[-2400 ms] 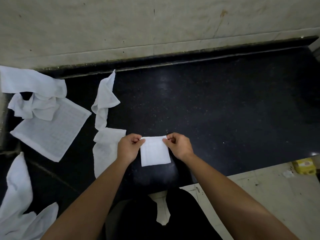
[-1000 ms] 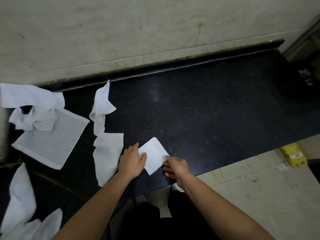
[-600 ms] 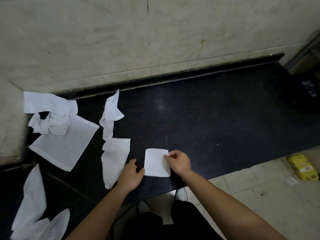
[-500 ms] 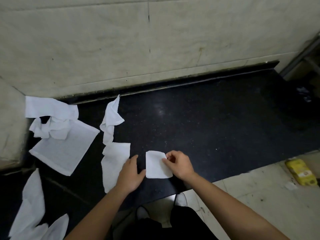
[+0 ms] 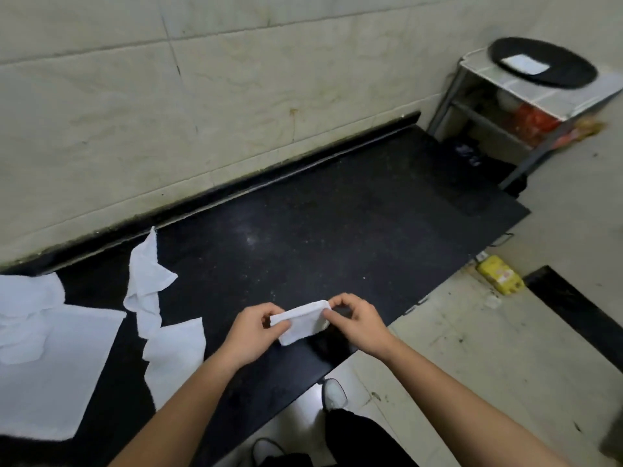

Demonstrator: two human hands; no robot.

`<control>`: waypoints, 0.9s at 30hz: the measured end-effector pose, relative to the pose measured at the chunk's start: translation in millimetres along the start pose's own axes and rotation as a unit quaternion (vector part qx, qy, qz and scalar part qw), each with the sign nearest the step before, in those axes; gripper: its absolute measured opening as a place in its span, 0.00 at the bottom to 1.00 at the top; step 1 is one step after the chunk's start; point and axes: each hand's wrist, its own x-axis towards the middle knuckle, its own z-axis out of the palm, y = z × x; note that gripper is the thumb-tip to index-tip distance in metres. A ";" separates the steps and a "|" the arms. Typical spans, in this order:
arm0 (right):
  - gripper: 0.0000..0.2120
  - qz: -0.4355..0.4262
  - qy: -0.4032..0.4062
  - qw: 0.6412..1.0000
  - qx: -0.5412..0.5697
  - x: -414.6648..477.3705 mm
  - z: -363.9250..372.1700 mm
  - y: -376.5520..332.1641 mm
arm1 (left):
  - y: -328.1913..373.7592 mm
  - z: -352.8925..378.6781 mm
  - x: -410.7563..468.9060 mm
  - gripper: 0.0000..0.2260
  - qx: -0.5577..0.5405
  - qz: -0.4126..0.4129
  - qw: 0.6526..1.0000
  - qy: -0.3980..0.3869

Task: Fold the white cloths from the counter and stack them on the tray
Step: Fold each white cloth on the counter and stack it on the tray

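1. White towelling folded into a small rectangle, the folded cloth point(image 5: 303, 322) sits between the two hands, over the near edge of the black stone counter point(image 5: 337, 230). The head view does not show whether it touches the stone.
2. The left hand point(image 5: 251, 332) pinches the cloth's left end between thumb and fingers, and the right hand point(image 5: 354, 320) pinches its right end. The hands are apart, with the cloth spanning the gap.
3. Left of the left hand lie unfolded cloths. A crumpled strip point(image 5: 146, 281) is farthest back and a rumpled piece point(image 5: 175, 352) lies just beside the left forearm. Farther left is a large flat cloth point(image 5: 50, 365) with a bunched cloth point(image 5: 27, 298) on its far edge.
4. Well beyond the right hand, up and to its right, a round black tray point(image 5: 566, 74) rests on a tiled metal stand point(image 5: 553, 99) past the counter's end. One stacked cloth point(image 5: 522, 64), folded, lies on it.
5. A yellow packet point(image 5: 500, 279) lies on the floor to the right of the right hand.
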 end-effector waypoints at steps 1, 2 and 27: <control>0.02 0.032 0.020 0.997 0.067 -6.5 -6.3 0.4 | 9.5 3.6 3.7 0.02 -0.061 -0.006 0.998 -0.010; 0.03 0.054 0.032 0.991 0.122 -10.6 -11.1 -0.3 | 18.9 5.6 5.7 0.01 -0.119 -0.023 0.993 -0.010; 0.11 0.019 0.092 0.940 0.329 -44.6 -383.0 130.9 | 336.4 277.4 99.5 0.12 -0.220 -0.011 0.967 -0.130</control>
